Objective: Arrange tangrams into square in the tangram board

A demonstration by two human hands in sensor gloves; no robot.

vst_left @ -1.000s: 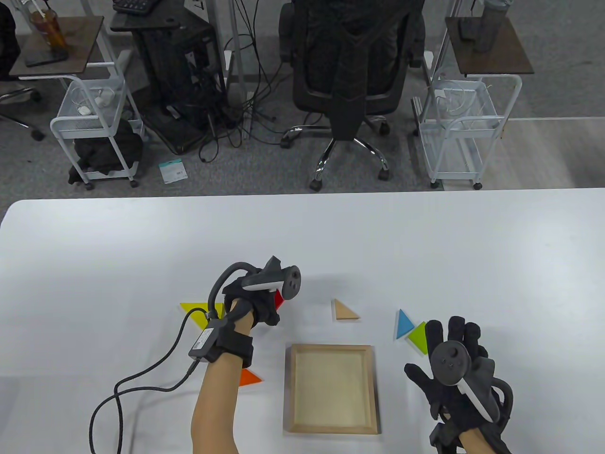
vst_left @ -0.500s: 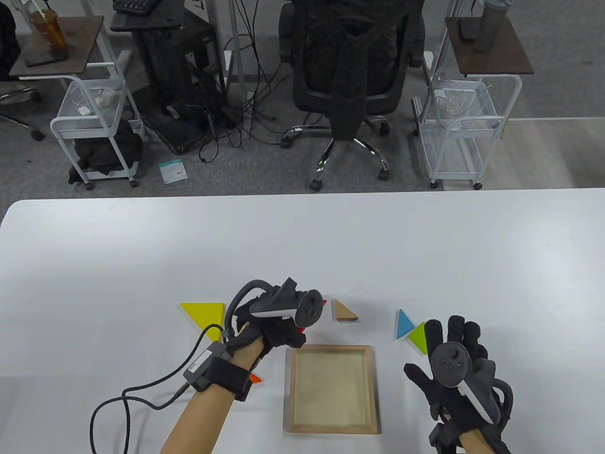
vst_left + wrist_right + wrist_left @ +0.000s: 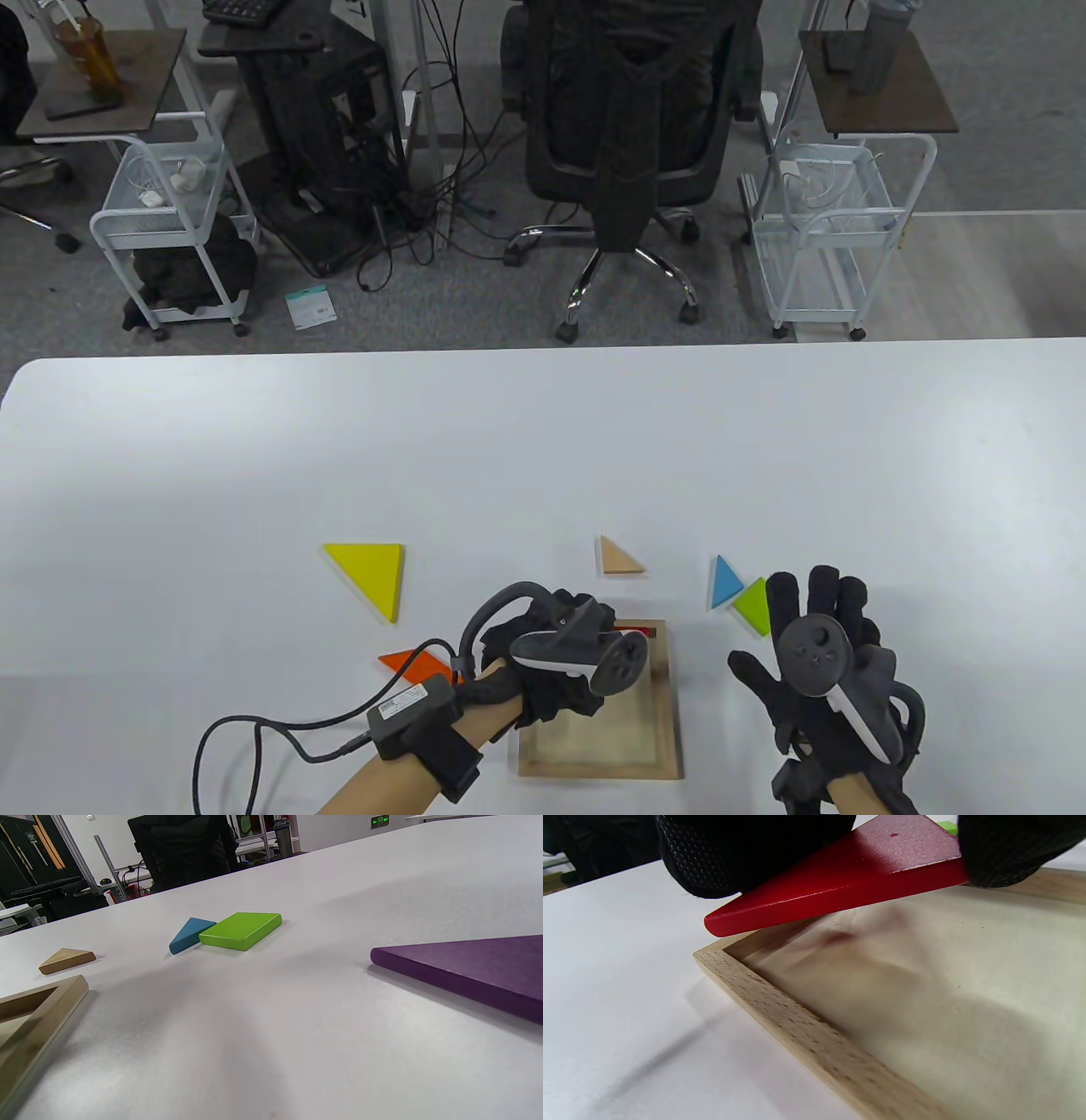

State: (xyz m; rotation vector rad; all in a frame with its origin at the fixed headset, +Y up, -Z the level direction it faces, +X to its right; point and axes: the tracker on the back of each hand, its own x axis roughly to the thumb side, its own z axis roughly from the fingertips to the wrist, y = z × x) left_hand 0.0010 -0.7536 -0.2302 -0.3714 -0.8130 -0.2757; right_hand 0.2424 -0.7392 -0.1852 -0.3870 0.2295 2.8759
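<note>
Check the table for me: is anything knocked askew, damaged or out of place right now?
Nothing stands out. The tangram board lies flat and looks intact; the left hand pinches the red triangle, tilted over its corner. The other pieces lie flat on the table.

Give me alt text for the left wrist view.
Gloved left-hand fingers pinch a red wooden triangle piece, tilted above a corner of the empty pale wooden tangram board, which rests on a white table.

Red triangle (image 3: 840,878); yellow triangle (image 3: 370,569); orange piece (image 3: 417,663); blue triangle (image 3: 723,582); purple piece (image 3: 471,963).
</note>
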